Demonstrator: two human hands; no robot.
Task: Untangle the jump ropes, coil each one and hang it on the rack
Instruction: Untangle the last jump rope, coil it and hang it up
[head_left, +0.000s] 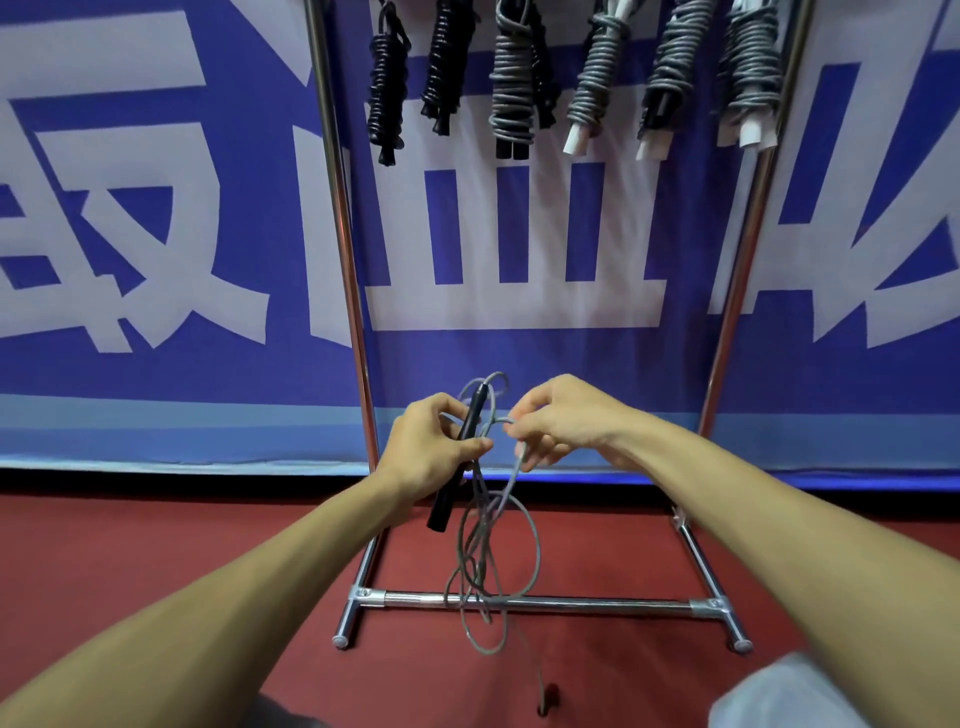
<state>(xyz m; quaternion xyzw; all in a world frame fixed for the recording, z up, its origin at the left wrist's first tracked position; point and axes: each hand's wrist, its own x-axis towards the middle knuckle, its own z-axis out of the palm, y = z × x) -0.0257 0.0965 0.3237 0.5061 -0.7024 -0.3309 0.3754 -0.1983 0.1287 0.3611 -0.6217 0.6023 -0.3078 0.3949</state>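
Mid-frame, left hand (434, 449) grips the black handle (457, 467), long axis near-vertical w/ top tipped right, while right hand (563, 421), just right of it, pinches the grey rope (511, 486), tangled loops hanging below both hands twd the rack (519, 603) base bar.

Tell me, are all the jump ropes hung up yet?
Nearly. Six coiled ropes hang on the rack. One grey rope is in hand: the left hand grips its black handle, the right hand pinches the rope. Its loops dangle loose, so coiling and hanging remain.
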